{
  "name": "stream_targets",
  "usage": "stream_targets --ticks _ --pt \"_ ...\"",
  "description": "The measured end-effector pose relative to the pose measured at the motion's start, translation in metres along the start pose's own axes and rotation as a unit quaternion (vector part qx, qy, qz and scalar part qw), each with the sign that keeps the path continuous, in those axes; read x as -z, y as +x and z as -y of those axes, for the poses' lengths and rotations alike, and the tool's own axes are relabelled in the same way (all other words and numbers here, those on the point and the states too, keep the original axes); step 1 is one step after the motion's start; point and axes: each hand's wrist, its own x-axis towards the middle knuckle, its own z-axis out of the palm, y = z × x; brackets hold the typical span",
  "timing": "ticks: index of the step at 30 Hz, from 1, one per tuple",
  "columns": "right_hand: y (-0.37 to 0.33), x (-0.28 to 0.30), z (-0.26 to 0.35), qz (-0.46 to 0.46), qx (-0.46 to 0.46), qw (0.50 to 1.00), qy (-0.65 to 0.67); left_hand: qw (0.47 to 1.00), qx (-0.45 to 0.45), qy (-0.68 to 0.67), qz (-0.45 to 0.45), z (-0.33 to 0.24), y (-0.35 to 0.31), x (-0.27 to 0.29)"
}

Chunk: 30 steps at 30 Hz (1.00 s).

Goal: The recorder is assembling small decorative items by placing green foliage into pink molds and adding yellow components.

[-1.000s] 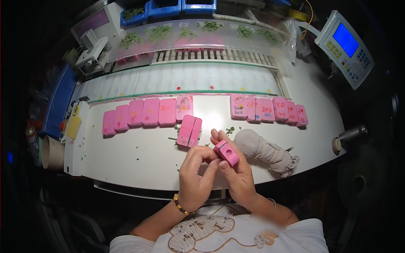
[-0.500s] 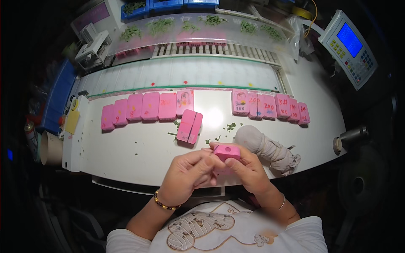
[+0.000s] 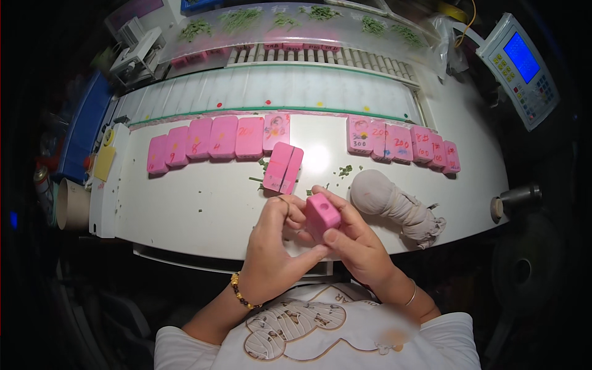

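My right hand (image 3: 364, 248) holds a small pink rubber mould (image 3: 322, 219) upright, with a round hole in its top end. The right thumb presses its near face, and the fingers wrap behind. Beside it, my left hand (image 3: 271, 231) is open, its thumb and fingers apart in a curve; whether its fingertips touch the mould I cannot tell. Just beyond lies another pink mould (image 3: 283, 168) with a dark line along its length. Right of my hands rests a tied pale cloth pouch (image 3: 394, 206) with a round, stuffed end.
Pink moulds stand in a left row (image 3: 223, 137) and a right row (image 3: 401, 143). Green flakes (image 3: 345, 170) lie scattered on the white table (image 3: 191, 216). Behind are a roller rack (image 3: 345, 57) and a plastic sheet with green heaps (image 3: 243, 20). A keypad screen (image 3: 521, 68) stands right.
The mould in my right hand has tipped more upright. My left hand has opened, its fingers spreading away from the mould. The whole view has shifted slightly.
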Motion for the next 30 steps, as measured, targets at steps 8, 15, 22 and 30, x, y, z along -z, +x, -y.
stream_targets --ticks 8,15,22,30 --pt "0.001 0.000 0.009 -0.008 0.165 0.923 -0.347 0.997 0.007 0.003 0.078 0.003 0.003 0.012" --pt "0.001 0.002 0.016 0.021 0.205 0.859 -0.468 0.992 0.020 -0.028 0.123 0.004 0.007 0.021" --pt "0.001 -0.001 0.006 -0.046 0.169 0.917 -0.358 0.950 0.127 -0.279 0.055 0.012 0.002 0.010" --pt "0.007 0.000 -0.003 -0.074 0.234 0.918 -0.312 0.903 0.157 -0.396 0.047 0.010 0.006 0.008"
